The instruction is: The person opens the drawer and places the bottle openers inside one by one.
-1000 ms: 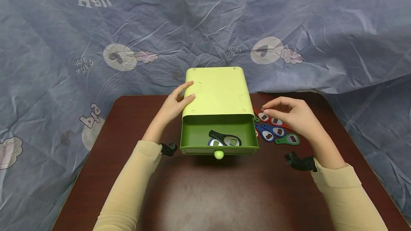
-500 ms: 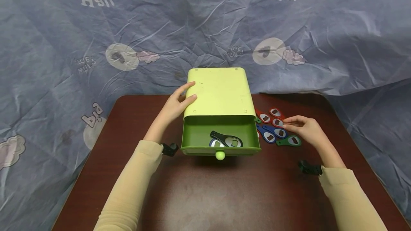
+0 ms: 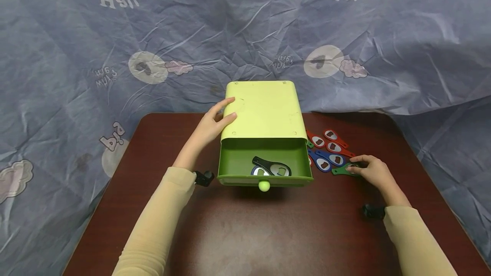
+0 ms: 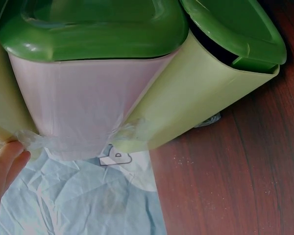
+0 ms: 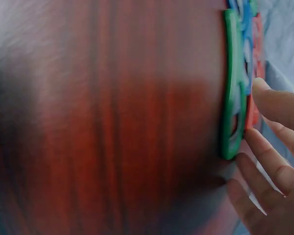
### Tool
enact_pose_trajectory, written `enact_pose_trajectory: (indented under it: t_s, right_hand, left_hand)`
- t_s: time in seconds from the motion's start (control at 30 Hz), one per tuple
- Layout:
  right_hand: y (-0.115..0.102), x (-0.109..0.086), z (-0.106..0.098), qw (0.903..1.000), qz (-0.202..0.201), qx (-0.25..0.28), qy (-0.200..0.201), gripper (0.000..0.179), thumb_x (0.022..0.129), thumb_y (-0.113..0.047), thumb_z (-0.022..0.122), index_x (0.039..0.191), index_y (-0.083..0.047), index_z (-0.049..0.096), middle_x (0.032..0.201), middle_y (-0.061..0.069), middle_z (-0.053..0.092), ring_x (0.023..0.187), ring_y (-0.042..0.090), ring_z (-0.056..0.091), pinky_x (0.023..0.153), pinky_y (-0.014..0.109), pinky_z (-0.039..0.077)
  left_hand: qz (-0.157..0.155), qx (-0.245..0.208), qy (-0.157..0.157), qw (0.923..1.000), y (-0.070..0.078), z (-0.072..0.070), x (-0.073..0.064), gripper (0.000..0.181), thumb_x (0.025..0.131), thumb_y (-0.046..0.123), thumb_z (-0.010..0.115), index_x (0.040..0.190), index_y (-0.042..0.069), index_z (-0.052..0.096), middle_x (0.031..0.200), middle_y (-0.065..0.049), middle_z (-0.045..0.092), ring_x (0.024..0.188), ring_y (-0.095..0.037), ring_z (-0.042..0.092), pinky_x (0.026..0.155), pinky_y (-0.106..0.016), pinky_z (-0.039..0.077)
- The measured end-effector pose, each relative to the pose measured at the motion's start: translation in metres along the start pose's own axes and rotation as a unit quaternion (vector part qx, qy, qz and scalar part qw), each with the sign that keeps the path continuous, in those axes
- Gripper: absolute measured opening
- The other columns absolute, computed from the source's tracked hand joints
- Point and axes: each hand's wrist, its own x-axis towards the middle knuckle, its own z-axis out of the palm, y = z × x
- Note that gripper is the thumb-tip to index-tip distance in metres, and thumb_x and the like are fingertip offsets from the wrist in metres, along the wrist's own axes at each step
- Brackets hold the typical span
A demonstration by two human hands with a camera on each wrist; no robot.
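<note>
My left hand (image 3: pixel 209 129) rests at the left edge of a yellow-green drawer box (image 3: pixel 264 110), thumb and forefinger on its top. Its green drawer (image 3: pixel 245 152), with a round knob (image 3: pixel 264 186), is pulled out. Inside lie a black bottle opener (image 3: pixel 264 163) and another, partly hidden one with a white face. At the right of the box, my right hand (image 3: pixel 377 176) reaches over a green bottle opener (image 3: pixel 339 170). In the right wrist view its fingers are spread around the rounded end of that green opener (image 5: pixel 230 88), the thumb apart from the fingers.
Several red and blue bottle openers (image 3: pixel 323 164) lie close beside the green one, against the box's right side. The left wrist view shows a pale box section (image 4: pixel 88 98) and a yellow-green one (image 4: pixel 181 93) with green fronts. A printed cloth (image 3: pixel 245 33) hangs behind the table (image 3: pixel 230 233).
My right hand has moved right and down, from above the red bottle openers to the green one. My left hand stays on the box. The view has shifted slightly.
</note>
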Motion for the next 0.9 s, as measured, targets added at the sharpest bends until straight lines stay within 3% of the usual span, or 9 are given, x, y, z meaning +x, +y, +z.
enact_pose_trajectory:
  t_s: [0.3, 0.6, 0.77, 0.9]
  right_hand:
    - [0.0067, -0.0001, 0.0073, 0.9988, -0.039, -0.023, 0.016, 0.043, 0.082, -0.022, 0.079, 0.112, 0.007, 0.068, 0.120, 0.035, 0.055, 0.113, 0.051, 0.048, 0.096, 0.067, 0.036]
    - [0.0093, -0.0017, 0.0054, 0.9993, -0.016, -0.026, -0.020, 0.052, 0.081, -0.030, 0.082, 0.115, 0.007, 0.067, 0.115, 0.031, 0.052, 0.103, 0.045, 0.052, 0.089, 0.062, 0.042]
    - [0.0093, -0.0031, 0.0027, 0.9988, -0.012, -0.025, -0.041, 0.051, 0.081, -0.031, 0.082, 0.112, 0.007, 0.067, 0.108, 0.026, 0.054, 0.096, 0.037, 0.054, 0.080, 0.047, 0.046]
    - [0.0054, -0.0039, -0.0007, 0.9966, 0.009, -0.008, -0.081, 0.051, 0.082, -0.030, 0.081, 0.110, 0.008, 0.063, 0.095, 0.017, 0.056, 0.084, 0.026, 0.052, 0.070, 0.033, 0.042]
  left_hand:
    - [0.003, 0.007, 0.004, 1.0000, -0.0010, -0.0001, 0.0013, 0.055, 0.097, 0.036, 0.062, 0.148, 0.038, 0.043, 0.160, 0.002, 0.028, 0.137, -0.024, 0.048, 0.095, -0.045, 0.053]
    - [0.009, -0.004, -0.003, 0.9999, -0.0016, 0.0008, 0.0027, 0.054, 0.098, 0.035, 0.062, 0.148, 0.035, 0.043, 0.157, -0.002, 0.034, 0.131, -0.025, 0.054, 0.093, -0.045, 0.054]
    - [0.008, -0.007, -0.002, 0.9999, -0.0009, 0.0009, 0.0023, 0.054, 0.098, 0.034, 0.062, 0.148, 0.035, 0.043, 0.156, -0.002, 0.035, 0.129, -0.023, 0.055, 0.092, -0.043, 0.054]
    - [0.008, -0.004, 0.000, 1.0000, -0.0009, 0.0005, 0.0021, 0.054, 0.097, 0.034, 0.062, 0.148, 0.035, 0.043, 0.157, -0.002, 0.034, 0.130, -0.024, 0.054, 0.093, -0.044, 0.054]
